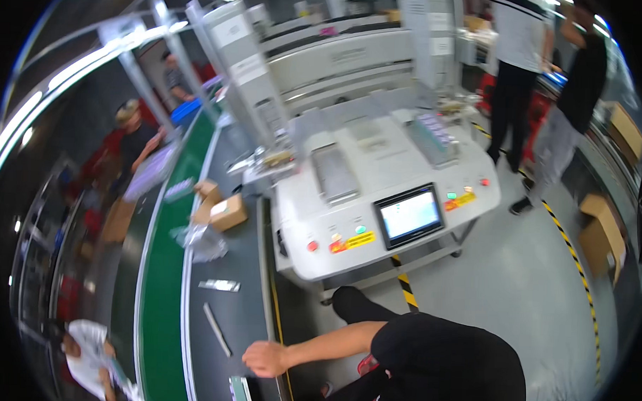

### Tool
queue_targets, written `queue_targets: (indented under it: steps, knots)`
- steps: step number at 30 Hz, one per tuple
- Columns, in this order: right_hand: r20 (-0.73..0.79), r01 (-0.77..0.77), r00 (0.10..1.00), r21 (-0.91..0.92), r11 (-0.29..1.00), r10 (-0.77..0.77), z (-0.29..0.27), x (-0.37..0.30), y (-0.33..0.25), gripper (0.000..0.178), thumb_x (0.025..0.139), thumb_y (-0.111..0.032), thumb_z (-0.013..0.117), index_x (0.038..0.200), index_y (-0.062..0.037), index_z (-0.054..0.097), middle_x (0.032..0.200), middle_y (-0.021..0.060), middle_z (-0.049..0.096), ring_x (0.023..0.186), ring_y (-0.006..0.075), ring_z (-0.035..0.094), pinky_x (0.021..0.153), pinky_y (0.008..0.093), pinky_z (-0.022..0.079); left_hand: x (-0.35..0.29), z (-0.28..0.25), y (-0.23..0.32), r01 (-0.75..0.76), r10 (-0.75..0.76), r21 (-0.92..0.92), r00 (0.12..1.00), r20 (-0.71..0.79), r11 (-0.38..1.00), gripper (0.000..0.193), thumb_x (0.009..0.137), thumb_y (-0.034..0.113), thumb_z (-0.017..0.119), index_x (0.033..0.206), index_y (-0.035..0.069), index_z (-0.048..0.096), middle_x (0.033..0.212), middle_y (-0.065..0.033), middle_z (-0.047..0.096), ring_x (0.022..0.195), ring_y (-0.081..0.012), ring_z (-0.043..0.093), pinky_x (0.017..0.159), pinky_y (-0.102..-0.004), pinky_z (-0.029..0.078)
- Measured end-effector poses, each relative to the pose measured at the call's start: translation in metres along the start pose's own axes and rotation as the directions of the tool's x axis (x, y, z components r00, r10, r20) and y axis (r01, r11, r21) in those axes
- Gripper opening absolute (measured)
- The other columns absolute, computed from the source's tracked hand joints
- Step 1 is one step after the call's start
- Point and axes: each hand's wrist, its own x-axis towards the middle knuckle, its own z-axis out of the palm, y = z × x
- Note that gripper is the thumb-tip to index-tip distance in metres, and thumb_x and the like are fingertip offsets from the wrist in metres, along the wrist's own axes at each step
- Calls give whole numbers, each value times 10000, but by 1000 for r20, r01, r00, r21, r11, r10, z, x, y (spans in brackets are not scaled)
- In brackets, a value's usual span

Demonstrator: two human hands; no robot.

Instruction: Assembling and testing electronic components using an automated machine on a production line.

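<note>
My right hand reaches leftward over the near edge of the dark conveyor belt, its fingers curled into a fist. Whatever the fist holds, if anything, is hidden. Just below it lies a green and white strip-shaped part, partly cut off by the lower rim. A thin grey bar rests on the belt, up and left of the fist. Farther along is a flat silver-white piece. My left hand does not show; only a small patch of skin appears at the bottom edge.
A white machine with a touchscreen and buttons stands ahead. Along the belt are a clear plastic bag and an open cardboard box. A green belt runs beside it. Other people work at left; two stand at right.
</note>
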Motion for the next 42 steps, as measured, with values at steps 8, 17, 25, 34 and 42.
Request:
queue_targets:
  steps: [8,17,25,34,42]
  knots:
    - [56,-55,997,-39,998,57,-32,2,3,89,690,-117,606,765,-69,601,906,77,629,841,255,609,764,362,485,-20,-8,59,-134,-138,-619,918,-371,774,527,633,219,726,1069,-37,578,867,-48,612,720,-135,579,672,-257,473]
    - [153,-15,988,-30,999,19,-34,19,-5,172,636,-69,556,795,-41,617,924,115,638,835,294,617,748,386,486,19,-171,-20,348,-356,-214,422,-834,913,551,597,479,752,768,-37,661,808,-182,664,754,-276,641,684,-350,471]
    - [188,14,982,-116,993,8,-41,7,-2,222,600,-120,569,797,-42,633,962,126,644,869,291,628,768,397,497,56,-174,-18,775,-400,-261,-12,-917,575,557,627,475,661,1029,90,664,1093,-140,635,1016,-296,622,829,-438,506]
    - [35,-63,997,-144,988,68,-45,-20,13,144,637,-127,590,765,-64,606,944,85,627,886,255,602,784,356,477,105,-151,-16,874,-423,-47,187,-887,484,789,548,663,702,1054,61,639,1057,-154,640,937,-364,604,750,-475,479]
    - [47,-248,969,278,928,244,-110,3,10,148,772,-138,596,877,-34,601,963,116,601,933,291,574,809,376,466,179,-12,113,-506,459,82,687,-564,858,310,862,202,649,1073,-15,583,985,-86,590,890,-167,541,806,-292,448]
